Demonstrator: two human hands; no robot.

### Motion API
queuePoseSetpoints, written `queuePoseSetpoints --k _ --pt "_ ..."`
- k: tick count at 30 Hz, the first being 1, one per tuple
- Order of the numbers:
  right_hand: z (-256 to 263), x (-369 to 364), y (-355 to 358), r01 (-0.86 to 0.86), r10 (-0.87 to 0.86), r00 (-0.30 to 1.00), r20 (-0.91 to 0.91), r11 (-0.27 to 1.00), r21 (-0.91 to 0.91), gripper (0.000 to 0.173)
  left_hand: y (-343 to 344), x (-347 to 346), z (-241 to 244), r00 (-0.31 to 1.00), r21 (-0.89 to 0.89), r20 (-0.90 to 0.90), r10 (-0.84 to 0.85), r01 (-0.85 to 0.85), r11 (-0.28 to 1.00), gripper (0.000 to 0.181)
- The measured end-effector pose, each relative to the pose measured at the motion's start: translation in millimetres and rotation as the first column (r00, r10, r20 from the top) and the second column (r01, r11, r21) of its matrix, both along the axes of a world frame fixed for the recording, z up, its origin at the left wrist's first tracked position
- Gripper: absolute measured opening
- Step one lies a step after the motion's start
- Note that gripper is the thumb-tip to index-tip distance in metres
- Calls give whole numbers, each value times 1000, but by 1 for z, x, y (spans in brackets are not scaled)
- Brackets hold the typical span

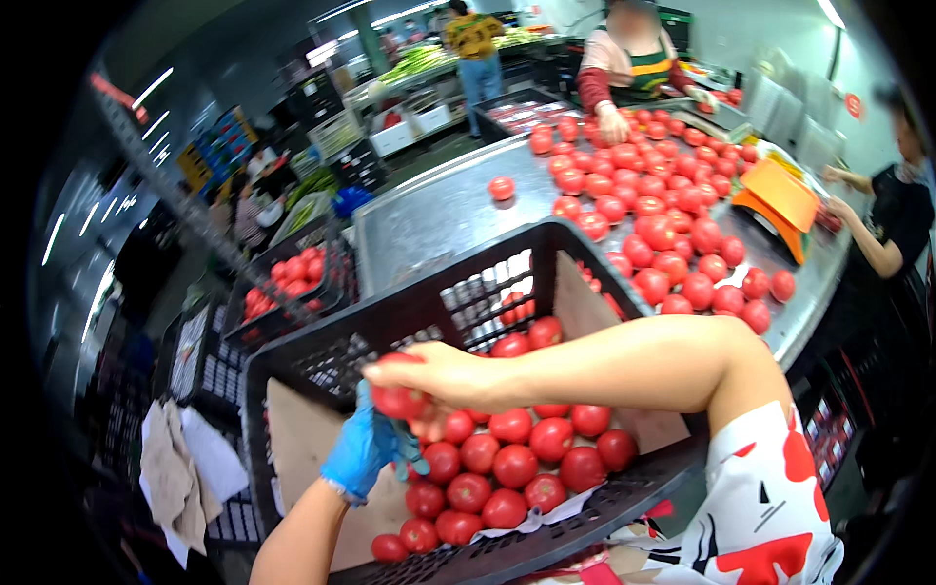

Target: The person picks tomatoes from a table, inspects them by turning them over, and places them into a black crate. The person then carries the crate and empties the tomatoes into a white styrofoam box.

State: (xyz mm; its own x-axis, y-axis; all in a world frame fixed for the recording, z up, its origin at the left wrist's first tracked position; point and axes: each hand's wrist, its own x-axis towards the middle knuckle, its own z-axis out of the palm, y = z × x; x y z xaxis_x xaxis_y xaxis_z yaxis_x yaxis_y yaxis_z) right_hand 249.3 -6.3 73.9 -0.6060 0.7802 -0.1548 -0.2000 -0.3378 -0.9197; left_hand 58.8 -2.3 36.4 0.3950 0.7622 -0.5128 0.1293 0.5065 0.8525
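Observation:
My right hand [447,376], bare, reaches across from the right and grips a red tomato [398,391] over the black plastic crate [395,314]. My left hand [365,442], in a blue glove, is just below that tomato. Its fingers are partly hidden by my right hand and the tomato, so its grasp is unclear. Inside the crate, several tomatoes [514,466] lie in rows toward the right and near side. Brown cardboard [303,428] lines the left end, and another cardboard piece [585,300] lines the far right corner.
Behind the crate is a metal table [439,212] with a large heap of tomatoes [651,183] and an orange device [779,197]. A co-worker's gloved hand [613,126] touches the heap. Another person [896,212] stands right. A tomato crate [292,281] and cardboard sheets [179,475] are left.

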Motion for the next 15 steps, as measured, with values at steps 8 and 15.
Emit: queuePoseSetpoints --k 8,15 --pt "43 161 74 812 -738 520 -431 584 -21 59 4 -54 -59 408 293 -913 -2 659 693 52" --pt "-98 327 99 812 -962 140 -235 247 -528 77 16 -56 -97 621 85 -649 -440 634 769 72"
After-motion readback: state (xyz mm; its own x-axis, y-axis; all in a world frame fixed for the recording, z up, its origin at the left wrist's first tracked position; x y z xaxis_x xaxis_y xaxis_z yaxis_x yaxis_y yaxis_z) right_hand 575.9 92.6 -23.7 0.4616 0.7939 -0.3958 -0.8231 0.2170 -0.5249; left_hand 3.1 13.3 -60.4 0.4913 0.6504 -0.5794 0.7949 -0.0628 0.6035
